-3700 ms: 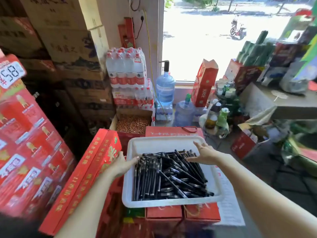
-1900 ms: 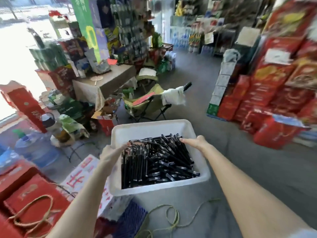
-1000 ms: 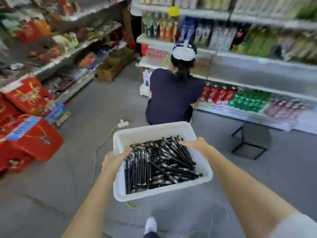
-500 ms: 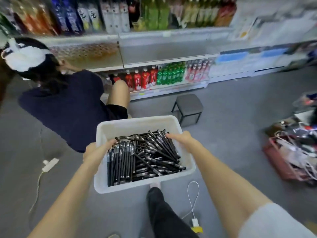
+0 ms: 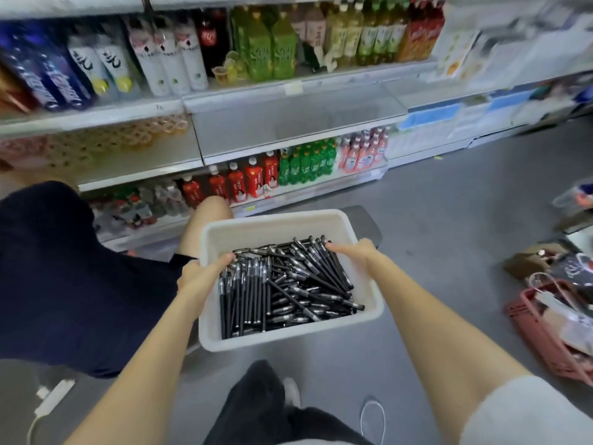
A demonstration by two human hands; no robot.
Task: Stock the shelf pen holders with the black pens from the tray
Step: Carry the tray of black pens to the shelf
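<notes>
In the shop aisle, the left hand (image 5: 205, 274) and right hand (image 5: 356, 252) each had a grip on one side of the tray (image 5: 288, 335). The pens (image 5: 282, 284) lay in it. A crouching person (image 5: 64, 268) was just beside it, so a bump could tip it and spill pens.

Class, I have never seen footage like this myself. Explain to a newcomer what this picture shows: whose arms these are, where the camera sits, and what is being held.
No machine here: a person wears a camera on the head, looking down, so both arms reach into view. The left hand and right hand each grip a side rim of a white tray, held above the grey floor. A heap of black pens lies in it. Ahead stand shelves of drink bottles; another person in a dark top is close at left. No pen holders show.
</notes>
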